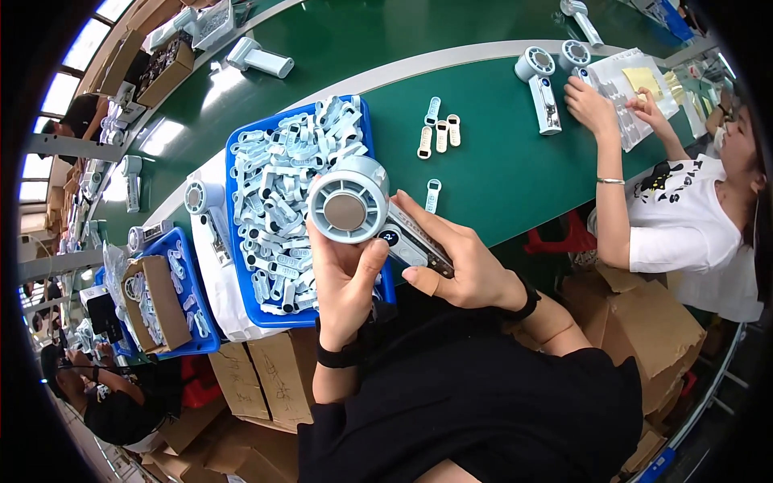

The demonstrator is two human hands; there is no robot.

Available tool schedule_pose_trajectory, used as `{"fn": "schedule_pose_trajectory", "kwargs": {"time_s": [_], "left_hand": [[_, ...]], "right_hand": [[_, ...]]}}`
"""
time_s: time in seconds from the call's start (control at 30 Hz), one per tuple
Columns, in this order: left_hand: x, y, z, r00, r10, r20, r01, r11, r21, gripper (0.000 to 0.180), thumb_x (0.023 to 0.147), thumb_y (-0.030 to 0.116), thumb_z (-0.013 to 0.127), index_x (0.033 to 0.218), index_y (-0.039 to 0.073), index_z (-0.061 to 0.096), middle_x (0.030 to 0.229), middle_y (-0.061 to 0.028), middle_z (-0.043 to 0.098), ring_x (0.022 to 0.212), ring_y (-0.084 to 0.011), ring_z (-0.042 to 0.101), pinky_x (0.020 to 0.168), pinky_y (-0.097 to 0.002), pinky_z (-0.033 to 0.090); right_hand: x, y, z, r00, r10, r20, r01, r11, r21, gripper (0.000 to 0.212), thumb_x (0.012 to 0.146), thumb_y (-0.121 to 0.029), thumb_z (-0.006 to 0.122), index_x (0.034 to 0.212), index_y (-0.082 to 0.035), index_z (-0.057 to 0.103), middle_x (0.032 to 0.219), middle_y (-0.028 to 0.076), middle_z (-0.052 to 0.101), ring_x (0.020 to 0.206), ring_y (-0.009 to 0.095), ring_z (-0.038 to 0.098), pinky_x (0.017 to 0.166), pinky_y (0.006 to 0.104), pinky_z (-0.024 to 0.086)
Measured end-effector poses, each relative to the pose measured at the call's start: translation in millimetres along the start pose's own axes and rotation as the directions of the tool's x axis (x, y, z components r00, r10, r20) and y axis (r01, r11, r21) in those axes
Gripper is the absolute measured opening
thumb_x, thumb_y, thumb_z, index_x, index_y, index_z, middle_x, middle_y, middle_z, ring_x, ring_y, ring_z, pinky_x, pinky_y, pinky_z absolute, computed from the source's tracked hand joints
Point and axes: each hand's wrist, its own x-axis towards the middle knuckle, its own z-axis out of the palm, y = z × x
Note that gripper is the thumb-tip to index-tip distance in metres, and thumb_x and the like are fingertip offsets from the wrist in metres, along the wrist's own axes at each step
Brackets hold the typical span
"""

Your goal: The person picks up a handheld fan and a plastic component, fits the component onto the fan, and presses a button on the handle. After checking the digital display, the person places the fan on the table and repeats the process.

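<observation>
Between my two hands is a pale blue handheld fan [346, 211], its round head facing up and its handle slanting down to the right. My left hand [345, 278] cups the fan head from below, thumb along its lower side. My right hand [463, 258] grips the handle, fingers along its upper edge and thumb below. A small dark display shows where head and handle meet. Just behind the fan stands a blue bin [366, 121] heaped with small pale blue plastic cover pieces [278, 181]. Several loose cover pieces [441, 135] lie on the green table to the right.
Another fan [211, 221] lies left of the bin, near a second blue tray [211, 342] with a cardboard box [149, 302]. At the right, a co-worker's hand [592, 105] touches a fan beside another fan [541, 88]. Cardboard boxes [270, 378] stand below the table. A conveyor [354, 44] runs behind.
</observation>
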Motion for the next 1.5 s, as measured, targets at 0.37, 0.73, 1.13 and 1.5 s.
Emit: {"fn": "schedule_pose_trajectory", "kwargs": {"time_s": [0.37,0.73,1.13,1.5], "left_hand": [[5.1,1.9,-1.3,0.999,-0.032,-0.028,0.035,0.993,0.115,0.074,0.084,-0.003,0.050,0.141,0.006,0.004,0.132,-0.0131,0.036,0.116,-0.0199,0.045,0.095,-0.0327,0.038],[13.6,2.6,5.0,0.996,-0.083,0.029,0.079,0.989,0.124,0.073,0.084,-0.003,0.050,0.141,0.005,0.005,0.132,-0.0130,0.035,0.116,-0.0206,0.045,0.095,-0.0335,0.038],[19.4,1.0,5.4,0.991,-0.117,-0.065,0.127,0.976,0.176,0.077,0.077,-0.002,0.061,0.138,0.005,0.013,0.126,-0.0114,0.040,0.114,-0.0196,0.046,0.092,-0.0313,0.040],[26.7,5.9,4.1,0.797,0.573,0.192,-0.443,0.338,0.830,0.079,0.066,0.030,0.077,0.132,0.016,0.035,0.128,-0.0146,0.033,0.120,-0.0312,0.036,0.100,-0.0449,0.031]], "right_hand": [[1.9,13.0,0.7,0.991,0.134,0.025,-0.135,0.943,0.304,0.064,0.086,-0.021,0.051,0.137,0.005,0.021,0.135,0.019,0.038,0.121,0.023,0.042,0.098,0.0310,0.035],[-0.1,20.0,-8.5,0.975,0.213,0.057,-0.217,0.887,0.407,0.069,0.083,-0.021,0.057,0.138,0.001,0.022,0.132,0.017,0.042,0.118,0.022,0.045,0.097,0.0314,0.035],[9.8,11.5,-29.0,0.984,0.146,0.103,-0.146,0.989,-0.002,0.084,0.069,-0.022,0.072,0.136,0.003,0.028,0.124,0.020,0.049,0.110,0.027,0.052,0.092,0.0323,0.040],[15.2,6.8,-35.7,0.962,0.249,0.109,-0.272,0.890,0.367,0.082,0.068,-0.015,0.073,0.135,0.003,0.030,0.122,0.014,0.051,0.108,0.017,0.050,0.091,0.0284,0.039]]}}
